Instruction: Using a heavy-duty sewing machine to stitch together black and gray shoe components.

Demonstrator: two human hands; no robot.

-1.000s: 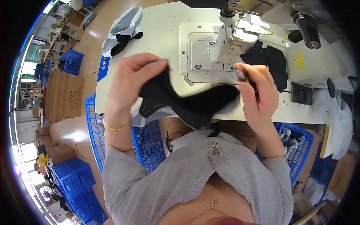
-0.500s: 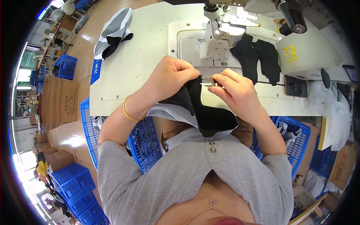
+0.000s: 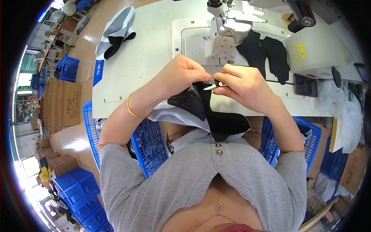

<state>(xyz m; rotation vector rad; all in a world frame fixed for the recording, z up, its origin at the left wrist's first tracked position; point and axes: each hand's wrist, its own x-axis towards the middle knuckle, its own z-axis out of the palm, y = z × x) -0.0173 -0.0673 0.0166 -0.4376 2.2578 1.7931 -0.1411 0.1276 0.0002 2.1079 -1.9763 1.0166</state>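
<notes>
My left hand (image 3: 181, 76) is closed in a pinch on the top edge of a black and pale grey fabric piece (image 3: 228, 125). That piece hangs over the table's front edge onto my lap, its black side folded open and the pale layer showing below. In my right hand (image 3: 245, 86) is a small pair of thread snips (image 3: 210, 88), silver blades pointing left at the fabric edge beside my left fingertips. Fingers cover the snips' handle, and whether the blades are closed is too small to tell.
A sewing machine (image 3: 224, 40) stands just beyond my hands on the white table (image 3: 147, 54). Black fabric pieces (image 3: 276, 58) and a phone (image 3: 305, 85) lie to the right, a grey and black piece (image 3: 116, 34) at far left. Blue baskets (image 3: 150, 145) flank my lap.
My right hand has turned and risen slightly, and the snips' blades now lie across the fabric edge. The fabric has shifted a little to the right and opened more.
</notes>
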